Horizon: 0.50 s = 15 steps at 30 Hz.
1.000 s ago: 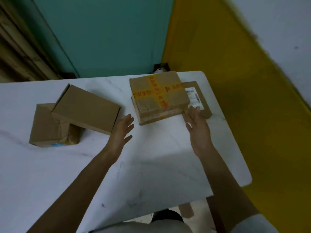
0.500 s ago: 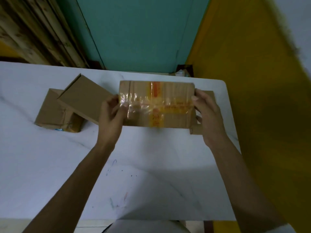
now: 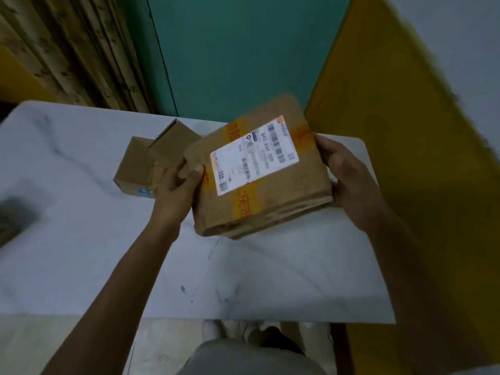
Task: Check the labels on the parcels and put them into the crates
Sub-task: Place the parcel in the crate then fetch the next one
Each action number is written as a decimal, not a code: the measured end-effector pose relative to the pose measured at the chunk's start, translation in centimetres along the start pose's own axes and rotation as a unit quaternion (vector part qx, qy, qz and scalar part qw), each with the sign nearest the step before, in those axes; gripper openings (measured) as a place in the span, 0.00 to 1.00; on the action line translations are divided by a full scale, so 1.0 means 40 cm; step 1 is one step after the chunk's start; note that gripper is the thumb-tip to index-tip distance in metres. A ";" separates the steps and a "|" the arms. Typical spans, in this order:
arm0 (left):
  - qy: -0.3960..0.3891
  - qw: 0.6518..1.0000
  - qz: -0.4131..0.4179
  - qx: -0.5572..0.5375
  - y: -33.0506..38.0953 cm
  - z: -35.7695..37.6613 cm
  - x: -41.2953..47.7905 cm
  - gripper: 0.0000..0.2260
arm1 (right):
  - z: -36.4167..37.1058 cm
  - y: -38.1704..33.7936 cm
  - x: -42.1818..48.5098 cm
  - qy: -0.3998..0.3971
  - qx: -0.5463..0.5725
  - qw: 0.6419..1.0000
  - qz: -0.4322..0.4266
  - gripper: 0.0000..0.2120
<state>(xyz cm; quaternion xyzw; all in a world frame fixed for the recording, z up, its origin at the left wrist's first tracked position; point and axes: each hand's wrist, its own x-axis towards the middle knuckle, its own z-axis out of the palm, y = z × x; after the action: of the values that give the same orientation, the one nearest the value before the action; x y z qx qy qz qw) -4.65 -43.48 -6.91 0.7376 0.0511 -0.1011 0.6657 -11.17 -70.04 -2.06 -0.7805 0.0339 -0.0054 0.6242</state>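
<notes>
Now: the parcel [image 3: 259, 180] is held over the white table [image 3: 81, 217], label [image 3: 254, 155] up, its long axis running roughly 8 to 2 o'clock. The left hand [image 3: 178, 185] clasps the 8 o'clock end with thumb on top, and the right hand [image 3: 346, 174] wraps the 3 o'clock end, so neither is nearer. It is worn, slightly bulged brown cardboard crossed with yellow printed tape, the glossy label's print is too blurred to read, and no crate shows, only plain boxes [image 3: 135, 163] at its 10 o'clock.
</notes>
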 end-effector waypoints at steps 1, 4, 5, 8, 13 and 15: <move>0.010 0.999 -0.029 -0.007 -0.007 -0.015 -0.010 0.21 | 0.009 -0.014 -0.010 -0.045 -0.017 0.999 0.000 0.48; 0.005 0.994 -0.092 -0.066 -0.014 -0.063 -0.046 0.19 | 0.025 -0.031 -0.042 -0.109 -0.013 0.994 0.018 0.53; -0.009 0.992 -0.091 -0.089 -0.014 -0.075 -0.064 0.20 | 0.032 -0.033 -0.054 -0.087 -0.003 0.996 0.037 0.52; -0.066 0.993 -0.035 -0.091 -0.015 -0.087 -0.120 0.32 | 0.054 -0.038 -0.061 0.063 0.018 0.984 0.163 0.49; -0.124 0.989 0.082 0.000 -0.015 -0.071 -0.159 0.28 | 0.068 -0.046 -0.069 0.041 -0.063 0.957 0.280 0.41; -0.148 0.981 0.105 0.071 -0.011 -0.082 -0.165 0.32 | 0.057 -0.047 -0.086 0.027 -0.041 0.963 0.266 0.43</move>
<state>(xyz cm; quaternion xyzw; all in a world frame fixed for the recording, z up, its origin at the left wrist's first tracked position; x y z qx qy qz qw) -10.93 -39.76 -5.60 0.7610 -0.1329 -0.1418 0.6190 -14.39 -67.21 -0.62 -0.7681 0.2573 0.1413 0.5691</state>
